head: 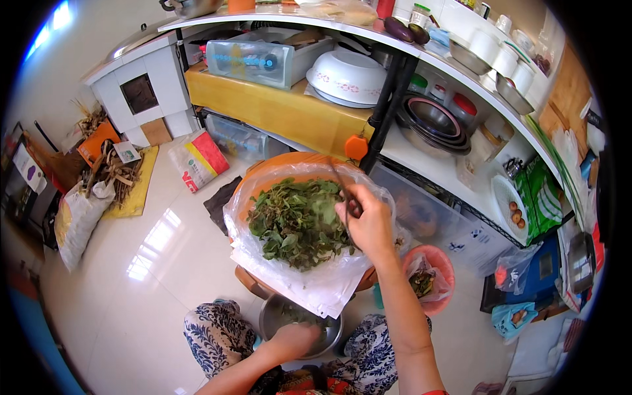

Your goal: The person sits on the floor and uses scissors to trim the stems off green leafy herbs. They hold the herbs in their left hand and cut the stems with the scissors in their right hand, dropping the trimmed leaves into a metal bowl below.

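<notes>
A heap of leafy greens (296,222) lies on a clear plastic bag (242,212), spread over an orange stool-like stand (266,168) in front of me. My right hand (363,217) is at the heap's right side, its fingers closed around a long, dark plant stem (340,177), blurred by motion. Lower down, between my knees, a steel bowl (338,340) stands with some green leaves (301,313) in it. My left hand (298,338) is over this bowl with curled, blurred fingers; whether it grips anything is hidden. White paper (321,296) hangs over the stand's near edge.
Right of the stand, a pink bin (447,276) lined with plastic holds plant scraps (422,282). A shelf unit (276,106) curves behind, with a white enamel basin (348,74) and stacked bowls (434,123). A printed sack (200,160) and firewood (118,173) lie on the floor at left.
</notes>
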Action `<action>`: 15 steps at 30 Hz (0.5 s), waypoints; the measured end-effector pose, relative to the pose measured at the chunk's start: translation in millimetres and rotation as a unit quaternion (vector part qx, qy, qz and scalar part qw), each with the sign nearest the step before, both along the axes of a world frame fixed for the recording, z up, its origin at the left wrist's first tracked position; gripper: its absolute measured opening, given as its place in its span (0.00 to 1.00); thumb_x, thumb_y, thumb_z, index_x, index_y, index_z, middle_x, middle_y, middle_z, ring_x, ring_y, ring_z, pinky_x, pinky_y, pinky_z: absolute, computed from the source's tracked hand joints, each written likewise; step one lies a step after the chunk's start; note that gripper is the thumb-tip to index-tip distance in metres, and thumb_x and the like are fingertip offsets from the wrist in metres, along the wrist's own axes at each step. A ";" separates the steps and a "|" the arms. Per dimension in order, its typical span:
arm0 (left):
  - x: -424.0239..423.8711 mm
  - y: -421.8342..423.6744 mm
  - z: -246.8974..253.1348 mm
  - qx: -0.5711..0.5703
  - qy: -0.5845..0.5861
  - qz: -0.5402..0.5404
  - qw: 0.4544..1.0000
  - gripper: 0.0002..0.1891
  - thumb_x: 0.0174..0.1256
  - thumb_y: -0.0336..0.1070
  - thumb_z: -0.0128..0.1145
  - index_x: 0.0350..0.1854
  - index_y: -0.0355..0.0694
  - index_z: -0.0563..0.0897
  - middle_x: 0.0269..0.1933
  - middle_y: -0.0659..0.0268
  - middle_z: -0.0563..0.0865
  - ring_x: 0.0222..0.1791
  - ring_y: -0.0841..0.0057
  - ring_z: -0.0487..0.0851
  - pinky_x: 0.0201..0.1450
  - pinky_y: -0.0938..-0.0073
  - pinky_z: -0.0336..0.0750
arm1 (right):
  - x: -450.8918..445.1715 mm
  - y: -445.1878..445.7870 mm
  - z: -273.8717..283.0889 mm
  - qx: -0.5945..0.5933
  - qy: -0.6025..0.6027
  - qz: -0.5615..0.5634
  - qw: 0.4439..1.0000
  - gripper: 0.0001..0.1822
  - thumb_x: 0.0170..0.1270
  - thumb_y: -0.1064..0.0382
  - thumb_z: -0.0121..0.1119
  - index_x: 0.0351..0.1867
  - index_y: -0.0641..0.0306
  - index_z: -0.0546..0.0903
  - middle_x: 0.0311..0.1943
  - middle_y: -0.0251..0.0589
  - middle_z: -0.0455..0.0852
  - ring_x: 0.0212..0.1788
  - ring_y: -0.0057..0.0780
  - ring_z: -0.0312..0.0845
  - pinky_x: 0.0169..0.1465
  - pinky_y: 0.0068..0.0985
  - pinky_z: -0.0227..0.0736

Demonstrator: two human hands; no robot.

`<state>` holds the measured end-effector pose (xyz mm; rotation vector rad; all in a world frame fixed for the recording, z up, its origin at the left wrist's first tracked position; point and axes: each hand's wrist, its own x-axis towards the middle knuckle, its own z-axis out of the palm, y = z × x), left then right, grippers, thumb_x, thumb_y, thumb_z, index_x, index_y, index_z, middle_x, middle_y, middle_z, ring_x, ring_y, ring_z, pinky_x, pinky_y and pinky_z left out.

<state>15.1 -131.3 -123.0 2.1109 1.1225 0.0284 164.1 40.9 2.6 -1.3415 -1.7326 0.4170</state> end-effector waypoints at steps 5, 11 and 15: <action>6.3 -6.8 -15.5 0.099 0.017 -0.001 0.995 0.10 0.56 0.36 0.53 0.40 0.41 0.78 0.35 0.54 0.80 0.36 0.58 0.80 0.40 0.63 0.75 | 0.7 4.6 36.9 -0.002 0.029 0.041 0.999 0.14 0.50 0.64 0.64 0.38 0.65 0.77 0.19 0.38 0.77 0.22 0.25 0.73 0.28 0.22 0.67; 0.0 10.2 70.6 0.046 -0.157 -0.044 0.985 0.12 0.57 0.38 0.56 0.40 0.38 0.79 0.36 0.55 0.80 0.38 0.62 0.80 0.40 0.67 0.75 | 6.4 11.1 43.3 -0.073 0.153 0.142 0.975 0.12 0.55 0.66 0.61 0.39 0.68 0.75 0.23 0.32 0.77 0.24 0.16 0.72 0.28 0.16 0.67; -6.4 55.6 161.7 0.101 -0.289 0.080 0.949 0.11 0.52 0.27 0.60 0.38 0.35 0.78 0.33 0.59 0.79 0.29 0.70 0.80 0.28 0.77 0.75 | 21.5 7.5 35.2 -0.182 0.263 0.145 0.936 0.11 0.56 0.67 0.60 0.40 0.65 0.73 0.23 0.27 0.74 0.21 0.12 0.68 0.24 0.12 0.63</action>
